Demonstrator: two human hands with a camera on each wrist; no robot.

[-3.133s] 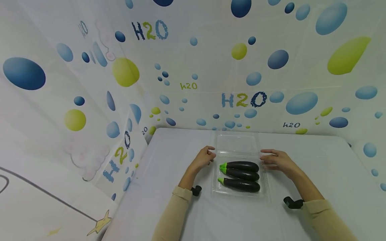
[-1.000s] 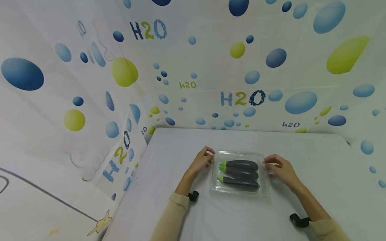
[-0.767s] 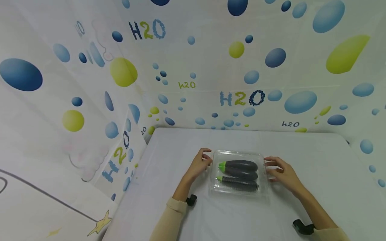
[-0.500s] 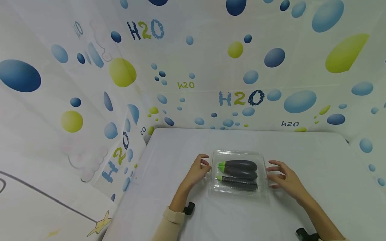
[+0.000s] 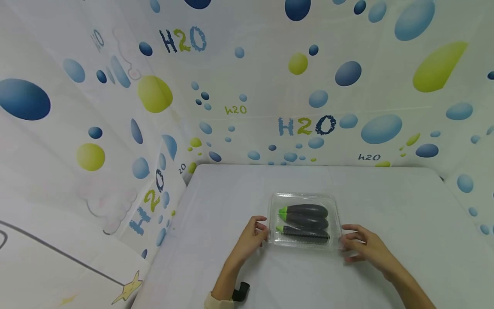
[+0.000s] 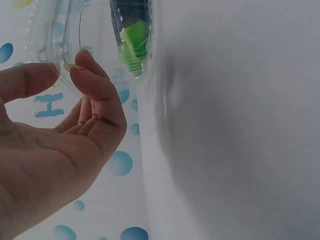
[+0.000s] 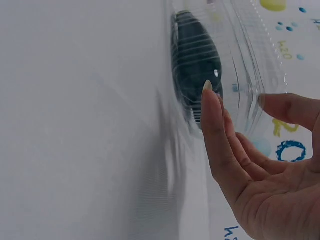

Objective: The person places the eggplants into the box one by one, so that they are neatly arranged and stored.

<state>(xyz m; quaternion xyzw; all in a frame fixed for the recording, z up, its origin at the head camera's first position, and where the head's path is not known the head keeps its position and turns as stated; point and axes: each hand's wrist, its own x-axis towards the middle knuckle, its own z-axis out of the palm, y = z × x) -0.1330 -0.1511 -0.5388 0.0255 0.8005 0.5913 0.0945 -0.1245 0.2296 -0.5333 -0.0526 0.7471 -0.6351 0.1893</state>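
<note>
A clear plastic clamshell container (image 5: 308, 246) lies on the table with its lid down. Three eggplants (image 5: 306, 222) with green stem ends show through it, side by side. At the container's near left corner is my left hand (image 5: 248, 240); in the left wrist view its thumb and index fingertip pinch the rim. My right hand (image 5: 366, 249) is at the near right corner, slightly blurred. In the right wrist view its thumb (image 7: 287, 107) touches the upper rim, while the index finger (image 7: 214, 125) lies along the side, a gap between them.
A white-covered table (image 5: 216, 189) surrounds the container. Behind it and to the left hang white sheets (image 5: 262, 77) printed with blue and green drops. A small black device (image 5: 241, 292) sits at the left wrist.
The lid, lifted back about three seconds ago, is now down over the eggplants. Both hands have since slid along the container's sides towards its near corners. The container stays about in place.
</note>
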